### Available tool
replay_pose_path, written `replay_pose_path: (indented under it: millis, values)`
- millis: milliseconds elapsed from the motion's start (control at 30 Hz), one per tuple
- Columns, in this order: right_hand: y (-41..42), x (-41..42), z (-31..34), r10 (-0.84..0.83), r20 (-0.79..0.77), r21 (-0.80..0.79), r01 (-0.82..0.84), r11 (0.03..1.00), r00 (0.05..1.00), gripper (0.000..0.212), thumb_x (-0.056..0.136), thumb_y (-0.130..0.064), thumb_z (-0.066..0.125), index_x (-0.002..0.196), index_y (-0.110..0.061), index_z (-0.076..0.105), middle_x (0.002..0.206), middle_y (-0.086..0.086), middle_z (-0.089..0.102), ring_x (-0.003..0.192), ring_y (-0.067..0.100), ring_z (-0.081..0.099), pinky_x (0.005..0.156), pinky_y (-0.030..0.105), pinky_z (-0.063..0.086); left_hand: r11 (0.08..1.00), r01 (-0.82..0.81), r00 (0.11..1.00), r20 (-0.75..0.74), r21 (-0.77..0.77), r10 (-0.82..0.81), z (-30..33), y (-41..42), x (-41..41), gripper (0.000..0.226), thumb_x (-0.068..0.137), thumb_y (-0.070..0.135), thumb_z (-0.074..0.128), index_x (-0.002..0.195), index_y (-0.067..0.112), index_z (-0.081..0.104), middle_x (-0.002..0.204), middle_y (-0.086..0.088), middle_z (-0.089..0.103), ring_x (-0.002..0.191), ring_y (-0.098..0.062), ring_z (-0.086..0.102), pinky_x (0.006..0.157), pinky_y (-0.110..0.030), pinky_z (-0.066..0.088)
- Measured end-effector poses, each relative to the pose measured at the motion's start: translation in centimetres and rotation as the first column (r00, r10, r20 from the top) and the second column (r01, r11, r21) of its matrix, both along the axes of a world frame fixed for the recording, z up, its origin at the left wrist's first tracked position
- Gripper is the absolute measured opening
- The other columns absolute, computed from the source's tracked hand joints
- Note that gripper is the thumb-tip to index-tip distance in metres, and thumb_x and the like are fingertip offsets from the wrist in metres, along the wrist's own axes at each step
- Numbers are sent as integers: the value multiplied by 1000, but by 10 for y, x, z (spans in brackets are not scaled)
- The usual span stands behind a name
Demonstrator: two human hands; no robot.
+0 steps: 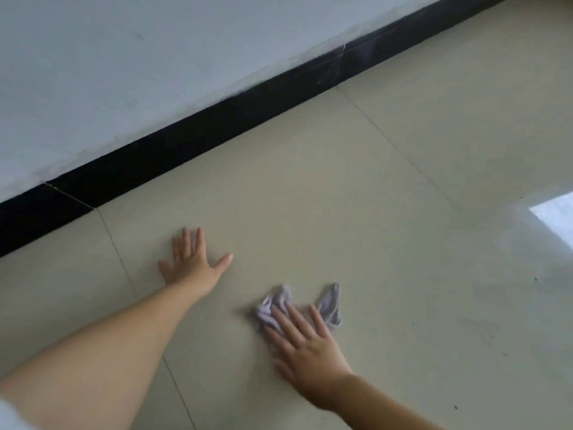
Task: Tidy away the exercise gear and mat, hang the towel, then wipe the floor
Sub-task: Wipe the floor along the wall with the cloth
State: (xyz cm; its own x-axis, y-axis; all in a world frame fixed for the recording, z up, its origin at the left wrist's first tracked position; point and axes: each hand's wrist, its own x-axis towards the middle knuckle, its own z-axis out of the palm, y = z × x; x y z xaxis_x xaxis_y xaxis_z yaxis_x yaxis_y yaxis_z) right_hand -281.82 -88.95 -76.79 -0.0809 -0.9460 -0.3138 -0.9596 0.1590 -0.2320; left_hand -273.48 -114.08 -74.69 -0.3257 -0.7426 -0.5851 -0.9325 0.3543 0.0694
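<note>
A small crumpled lilac cloth (329, 303) lies on the beige tiled floor (387, 187). My right hand (305, 342) presses flat on it with straight, spread fingers, covering its near part. My left hand (193, 259) rests flat on the bare floor to the left of the cloth, fingers straight and spread, arm stretched out from the lower left. No exercise gear, mat or towel is in view.
A black skirting board (217, 125) runs diagonally under a pale wall (139, 57) beyond my hands. The glossy tiles reflect a bright window patch (555, 217) at the right. A few dark specks dot the floor at the right.
</note>
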Motion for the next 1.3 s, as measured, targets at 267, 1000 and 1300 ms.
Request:
replay_pose_path:
  millis: [267, 1000, 1300]
  values:
    - [-4, -160, -1, -310, -114, 27, 315, 949, 944, 58, 99, -51, 7, 150, -25, 18, 159, 2, 14, 144, 24, 24, 109, 47, 28, 997, -78, 996, -53, -2, 78, -21, 5, -2, 102, 81, 74, 38, 147, 24, -22, 153, 1, -32, 142, -22, -28, 111, -60, -6]
    - [-66, -251, 17, -946, -18, 179, 931, 317, 325, 61, 98, -47, 21, 152, -22, 11, 161, 2, -6, 147, 25, -8, 116, 51, -1, 990, 8, 999, -37, 142, -3, -13, -1, 1, 134, 64, 76, 60, 142, 21, -34, 138, 0, -51, 137, -27, -37, 108, -64, -8]
    - [-167, -61, 9, -81, -45, 117, 85, 989, 996, 69, 90, -51, 15, 149, -17, 28, 157, 9, 21, 145, 29, 20, 112, 55, 21, 987, -13, 999, -49, 161, 21, -11, -1, 0, 133, 64, 73, 62, 143, 23, -32, 148, -3, -42, 139, -28, -33, 109, -63, -7]
